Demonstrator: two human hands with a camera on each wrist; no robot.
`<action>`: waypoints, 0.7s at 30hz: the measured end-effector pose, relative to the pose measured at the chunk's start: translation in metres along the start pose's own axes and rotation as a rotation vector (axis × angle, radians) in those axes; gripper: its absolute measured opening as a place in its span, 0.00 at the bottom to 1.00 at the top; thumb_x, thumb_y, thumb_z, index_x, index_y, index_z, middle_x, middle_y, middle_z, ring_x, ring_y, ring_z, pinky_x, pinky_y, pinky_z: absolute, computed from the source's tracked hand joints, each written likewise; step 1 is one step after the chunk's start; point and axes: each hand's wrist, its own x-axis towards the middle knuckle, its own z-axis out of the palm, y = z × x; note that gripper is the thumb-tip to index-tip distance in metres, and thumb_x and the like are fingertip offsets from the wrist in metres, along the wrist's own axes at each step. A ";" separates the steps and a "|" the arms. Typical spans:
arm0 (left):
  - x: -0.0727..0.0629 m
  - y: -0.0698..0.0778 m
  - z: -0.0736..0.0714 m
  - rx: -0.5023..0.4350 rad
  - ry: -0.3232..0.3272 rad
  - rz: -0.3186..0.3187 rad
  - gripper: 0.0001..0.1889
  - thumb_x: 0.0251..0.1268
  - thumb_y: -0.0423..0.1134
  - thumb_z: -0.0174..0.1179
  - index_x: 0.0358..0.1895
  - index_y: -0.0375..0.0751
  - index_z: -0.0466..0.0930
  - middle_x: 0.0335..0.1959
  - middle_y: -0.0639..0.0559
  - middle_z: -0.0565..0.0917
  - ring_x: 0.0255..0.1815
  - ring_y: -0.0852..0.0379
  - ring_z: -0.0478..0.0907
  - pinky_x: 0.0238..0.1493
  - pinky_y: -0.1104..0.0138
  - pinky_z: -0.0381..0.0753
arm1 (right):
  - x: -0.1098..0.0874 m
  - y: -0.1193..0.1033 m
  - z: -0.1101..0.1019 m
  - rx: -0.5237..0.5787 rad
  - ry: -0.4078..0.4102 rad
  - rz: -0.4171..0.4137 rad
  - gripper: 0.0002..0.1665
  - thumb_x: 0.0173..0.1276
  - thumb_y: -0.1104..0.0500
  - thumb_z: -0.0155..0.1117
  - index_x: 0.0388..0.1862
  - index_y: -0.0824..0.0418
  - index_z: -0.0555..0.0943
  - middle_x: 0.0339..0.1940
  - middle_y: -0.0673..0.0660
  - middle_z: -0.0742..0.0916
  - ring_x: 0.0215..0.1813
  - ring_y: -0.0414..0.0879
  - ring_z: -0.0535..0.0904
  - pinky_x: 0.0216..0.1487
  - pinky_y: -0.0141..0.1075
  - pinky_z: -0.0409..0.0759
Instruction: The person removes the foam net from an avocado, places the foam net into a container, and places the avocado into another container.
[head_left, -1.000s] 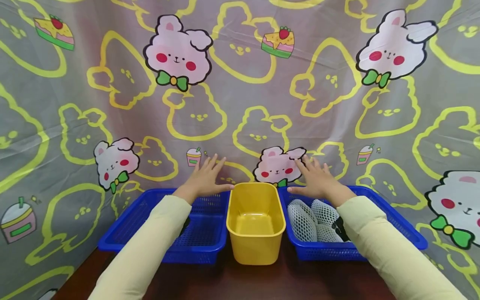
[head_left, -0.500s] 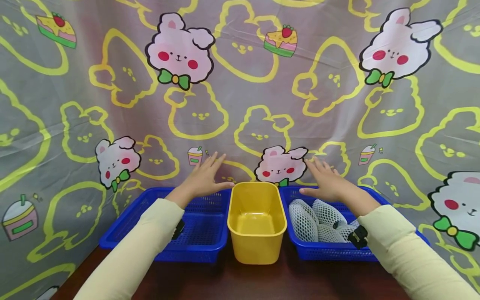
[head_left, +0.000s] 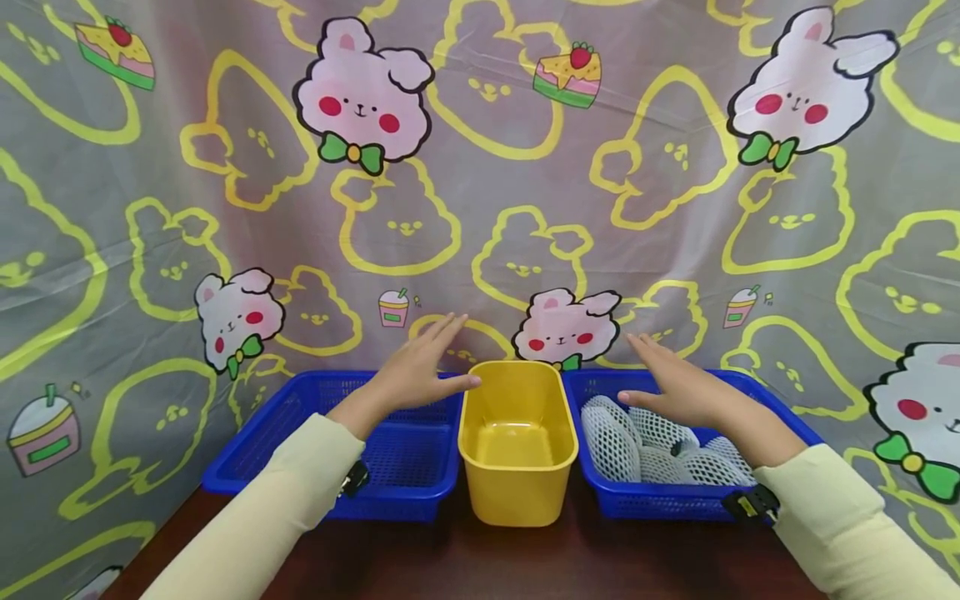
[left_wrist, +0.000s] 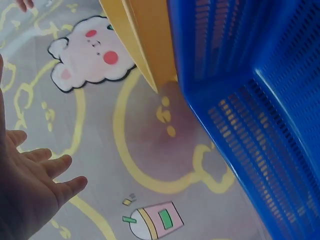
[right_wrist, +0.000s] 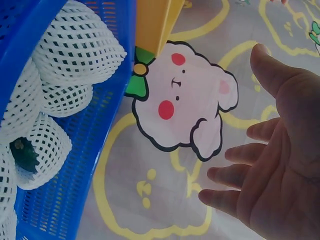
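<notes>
My left hand [head_left: 412,367] hovers over the inner back part of the left blue basket [head_left: 330,507], fingers spread and holding nothing; its thumb tip reaches toward the yellow bin [head_left: 517,497]. Over the right blue basket [head_left: 645,506] my right hand [head_left: 686,387] is raised, fingers extended, also holding nothing. Below it lie several items in white foam netting [head_left: 611,442]. Through one net's opening a dark green surface [right_wrist: 25,155] shows in the right wrist view; its kind is hidden by the net. Both palms face inward.
The yellow bin stands between the two baskets on a dark brown table [head_left: 517,562]. A grey cartoon-printed curtain [head_left: 480,192] hangs close behind them. Wrist cameras are strapped on both wrists.
My right hand has shifted right and slightly down, uncovering more netted items. The left hand has moved slightly rightward and lower, its fingers closer together. Nothing has been picked up.
</notes>
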 end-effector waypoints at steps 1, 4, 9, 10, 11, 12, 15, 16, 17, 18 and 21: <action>-0.001 0.002 0.001 -0.030 0.002 0.005 0.50 0.58 0.65 0.61 0.78 0.50 0.47 0.77 0.44 0.54 0.72 0.42 0.59 0.65 0.43 0.62 | -0.002 0.000 0.000 0.013 0.002 -0.005 0.59 0.66 0.34 0.59 0.79 0.64 0.42 0.76 0.73 0.50 0.73 0.72 0.45 0.66 0.67 0.49; -0.005 0.007 0.004 -0.132 0.006 0.016 0.49 0.59 0.62 0.62 0.78 0.48 0.48 0.76 0.45 0.54 0.71 0.45 0.61 0.65 0.45 0.63 | -0.008 0.001 0.001 0.041 0.014 -0.008 0.57 0.67 0.37 0.60 0.78 0.65 0.44 0.76 0.72 0.50 0.73 0.71 0.47 0.66 0.66 0.50; -0.010 0.014 0.014 -0.284 0.041 0.040 0.47 0.61 0.60 0.63 0.77 0.43 0.50 0.74 0.43 0.59 0.67 0.46 0.65 0.65 0.48 0.64 | -0.015 0.002 0.006 0.065 0.046 0.017 0.59 0.65 0.33 0.59 0.79 0.63 0.44 0.76 0.72 0.53 0.72 0.72 0.50 0.64 0.67 0.52; -0.011 0.016 0.016 -0.310 0.053 0.049 0.47 0.61 0.59 0.63 0.77 0.42 0.51 0.73 0.42 0.60 0.66 0.46 0.66 0.64 0.48 0.65 | -0.015 0.003 0.007 0.069 0.054 0.020 0.59 0.65 0.32 0.58 0.79 0.63 0.44 0.76 0.72 0.54 0.72 0.72 0.51 0.64 0.67 0.53; -0.012 0.019 0.018 -0.334 0.062 0.059 0.46 0.61 0.58 0.63 0.76 0.43 0.52 0.72 0.42 0.61 0.65 0.46 0.68 0.64 0.49 0.66 | -0.016 0.003 0.008 0.075 0.062 0.023 0.59 0.65 0.31 0.57 0.79 0.62 0.44 0.76 0.72 0.55 0.72 0.72 0.52 0.64 0.67 0.54; -0.013 0.021 0.020 -0.361 0.070 0.068 0.45 0.62 0.58 0.63 0.76 0.43 0.53 0.72 0.42 0.62 0.64 0.46 0.68 0.63 0.48 0.67 | -0.017 0.004 0.009 0.079 0.070 0.028 0.59 0.65 0.31 0.56 0.79 0.62 0.44 0.76 0.71 0.56 0.72 0.72 0.52 0.64 0.67 0.54; -0.015 0.031 0.026 -0.471 0.082 0.080 0.43 0.62 0.55 0.64 0.76 0.43 0.55 0.71 0.44 0.64 0.65 0.45 0.67 0.61 0.49 0.70 | -0.021 0.005 0.013 0.089 0.102 0.035 0.56 0.67 0.33 0.56 0.79 0.61 0.45 0.75 0.72 0.58 0.71 0.72 0.54 0.63 0.68 0.56; -0.017 0.036 0.028 -0.515 0.083 0.077 0.42 0.63 0.53 0.64 0.75 0.43 0.55 0.71 0.44 0.64 0.66 0.45 0.67 0.61 0.49 0.70 | -0.022 0.005 0.014 0.090 0.116 0.036 0.55 0.67 0.33 0.56 0.79 0.61 0.46 0.74 0.72 0.59 0.70 0.73 0.55 0.62 0.68 0.57; -0.018 0.040 0.030 -0.559 0.081 0.074 0.41 0.63 0.52 0.64 0.75 0.43 0.56 0.71 0.46 0.64 0.67 0.46 0.66 0.61 0.50 0.70 | -0.023 0.005 0.016 0.090 0.131 0.038 0.55 0.68 0.34 0.57 0.79 0.61 0.46 0.73 0.73 0.60 0.70 0.73 0.56 0.62 0.68 0.57; -0.019 0.044 0.032 -0.601 0.080 0.072 0.41 0.63 0.51 0.64 0.75 0.43 0.56 0.72 0.46 0.64 0.67 0.46 0.66 0.61 0.50 0.71 | -0.024 0.005 0.017 0.090 0.147 0.038 0.54 0.68 0.35 0.57 0.79 0.62 0.47 0.73 0.73 0.62 0.69 0.73 0.58 0.61 0.68 0.58; -0.021 0.057 0.038 -0.717 0.073 0.069 0.38 0.65 0.48 0.64 0.74 0.43 0.58 0.70 0.46 0.65 0.66 0.48 0.68 0.61 0.52 0.71 | -0.026 0.004 0.022 0.092 0.193 0.029 0.51 0.69 0.37 0.57 0.78 0.63 0.51 0.70 0.74 0.65 0.67 0.72 0.62 0.59 0.68 0.62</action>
